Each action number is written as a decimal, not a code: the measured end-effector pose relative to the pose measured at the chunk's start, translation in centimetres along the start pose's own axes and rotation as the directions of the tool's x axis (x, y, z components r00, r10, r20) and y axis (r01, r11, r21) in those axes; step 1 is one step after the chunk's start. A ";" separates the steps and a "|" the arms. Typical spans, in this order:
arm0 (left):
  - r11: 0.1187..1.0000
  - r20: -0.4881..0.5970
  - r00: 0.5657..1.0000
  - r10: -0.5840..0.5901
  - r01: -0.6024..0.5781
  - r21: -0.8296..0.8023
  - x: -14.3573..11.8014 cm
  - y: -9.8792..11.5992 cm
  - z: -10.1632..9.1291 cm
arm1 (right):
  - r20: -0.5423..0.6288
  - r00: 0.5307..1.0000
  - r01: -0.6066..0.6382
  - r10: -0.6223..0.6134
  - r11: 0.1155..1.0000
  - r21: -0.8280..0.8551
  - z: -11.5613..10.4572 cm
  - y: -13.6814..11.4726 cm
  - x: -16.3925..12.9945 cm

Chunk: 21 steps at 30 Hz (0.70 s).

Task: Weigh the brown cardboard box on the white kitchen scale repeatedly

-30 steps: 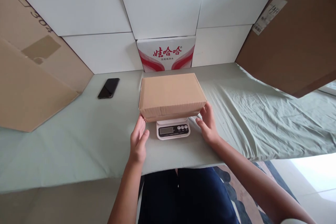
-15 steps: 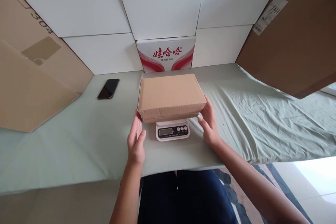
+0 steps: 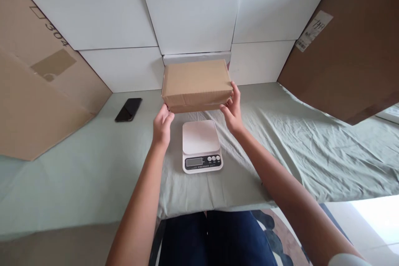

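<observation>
- Plain rectangular cardboard box (image 3: 196, 84) is held above the surface, beyond the scale, by left hand (image 3: 162, 126) and right hand (image 3: 232, 111), fingers clasped on its near corners.
- Glossy white scale (image 3: 201, 145) is seen bare on wrinkled green cloth (image 3: 296, 149).

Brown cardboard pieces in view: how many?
3: the closed box held in both hands behind the scale, one sheet leaning far left, one sheet far right.
</observation>
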<state>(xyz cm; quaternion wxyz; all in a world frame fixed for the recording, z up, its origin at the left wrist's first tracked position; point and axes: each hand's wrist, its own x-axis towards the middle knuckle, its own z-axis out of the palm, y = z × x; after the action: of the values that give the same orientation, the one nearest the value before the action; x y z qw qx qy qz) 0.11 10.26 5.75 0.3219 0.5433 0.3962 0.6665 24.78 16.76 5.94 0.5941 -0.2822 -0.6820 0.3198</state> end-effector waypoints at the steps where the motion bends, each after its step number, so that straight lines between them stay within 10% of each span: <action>1: 1.000 -0.004 1.000 -0.030 0.030 -0.003 1.0 -1.0 0.3 | -0.015 1.000 0.005 -0.005 1.000 -0.003 0.3 1.7 0.5; 6: 0.993 0.001 0.993 -0.115 0.115 0.017 1.5 -4.7 0.2 | -0.054 0.994 -0.101 0.098 0.994 -0.046 0.8 6.7 0.1; 21: 0.982 -0.139 0.979 -0.152 0.165 0.091 0.4 -6.8 -1.8 | -0.090 0.966 -0.241 0.243 0.970 0.038 0.1 7.1 -0.4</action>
<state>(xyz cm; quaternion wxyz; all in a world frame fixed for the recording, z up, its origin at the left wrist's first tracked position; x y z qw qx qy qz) -1.74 13.55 -0.21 0.3194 0.4806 0.4920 0.6519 24.75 20.97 0.20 0.5859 -0.3700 -0.6094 0.3854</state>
